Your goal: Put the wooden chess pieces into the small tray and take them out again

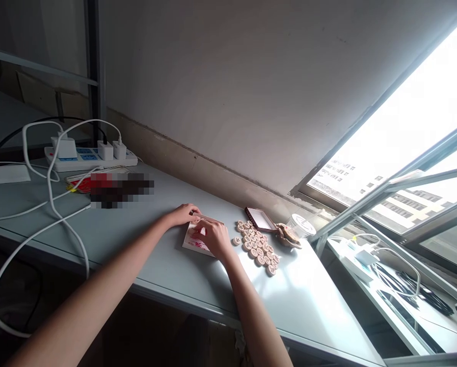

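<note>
A pale grey-blue table (144,229) runs along a plain off-white wall (251,92), and near the middle of it lies a small flat box (197,243) printed in red and white. Both hands rest on that box. The left hand (183,214) lies over the box's far left corner, fingers curled down onto it; the right hand (213,237) covers its right side, fingers bent onto the top edge. Whether either hand truly grips the box or only presses on it cannot be told.

Just right of the box sits a cluster of round wooden Chinese chess pieces (257,246), laid flat and touching one another, with one piece (236,241) apart, nearest the box. Beyond the cluster, toward the wall, lies a phone (261,219), and further right of that a clear jar (300,225).

Well to the left of the box, a white power strip (90,158) holds several white chargers, their white cables (52,204) trailing across the tabletop and over its front edge. To the right of the box, past the table's end, an open window (404,153) with a metal frame lets in bright daylight.
</note>
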Demonstrator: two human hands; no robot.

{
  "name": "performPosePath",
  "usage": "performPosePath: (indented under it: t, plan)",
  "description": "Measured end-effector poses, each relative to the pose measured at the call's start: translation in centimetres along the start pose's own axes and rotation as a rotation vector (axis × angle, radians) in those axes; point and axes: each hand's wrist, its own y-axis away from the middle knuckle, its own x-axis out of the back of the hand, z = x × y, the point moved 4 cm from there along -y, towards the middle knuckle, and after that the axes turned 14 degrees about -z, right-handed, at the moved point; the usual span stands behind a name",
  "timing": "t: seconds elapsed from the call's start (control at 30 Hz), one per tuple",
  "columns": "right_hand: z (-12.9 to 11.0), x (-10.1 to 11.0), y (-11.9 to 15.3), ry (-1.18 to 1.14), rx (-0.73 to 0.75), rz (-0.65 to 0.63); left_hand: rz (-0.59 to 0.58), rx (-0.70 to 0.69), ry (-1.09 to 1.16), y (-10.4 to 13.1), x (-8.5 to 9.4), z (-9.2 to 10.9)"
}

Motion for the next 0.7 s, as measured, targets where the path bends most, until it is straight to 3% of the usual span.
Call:
performPosePath:
  t: [0.27,0.43,0.57,0.67,0.7]
  plan:
    - [0.6,-0.2,0.0,0.030,-0.144,-0.028,-0.006,-0.018,0.023,0.2,0.1,0.1]
    - [0.8,0.4,0.0,-0.011,-0.139,-0.018,-0.032,-0.045,0.047,0.4,0.1,0.2]
    - [4.1,3.3,2.0,-0.129,-0.173,-0.024,-0.091,-0.024,0.024,0.8,0.0,0.5]
    - [8.2,4.7,4.4,-0.137,-0.320,-0.062,-0.125,-0.018,0.020,1.0,-0.1,0.8]
    - [9.4,4.6,5.0,-0.130,-0.374,-0.130,-0.128,-0.020,0.022,1.0,-0.1,0.8]
